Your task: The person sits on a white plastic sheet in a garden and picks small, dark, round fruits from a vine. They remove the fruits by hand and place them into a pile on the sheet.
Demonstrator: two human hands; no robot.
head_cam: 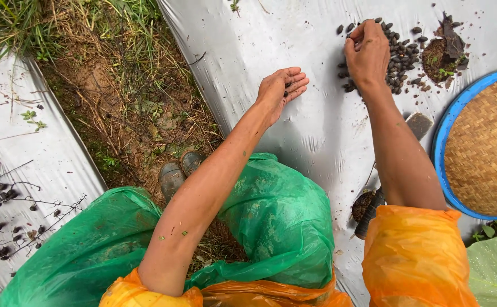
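Hiding part of the dark seeds point(402, 59), right hand point(366, 54) blocks its own fingertips

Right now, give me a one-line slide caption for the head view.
Right hand picks at dark seeds on silver sheeting; left hand cups a few, palm up.

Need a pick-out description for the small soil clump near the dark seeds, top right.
Start at the blue-rimmed woven basket on the right edge of the silver plastic sheet. Just above its rim, right of the right hand and the pile of dark seeds, lies the soil clump. Unlike the loose seeds, it is one brown mound with dark wilted leaves and tiny green sprouts.
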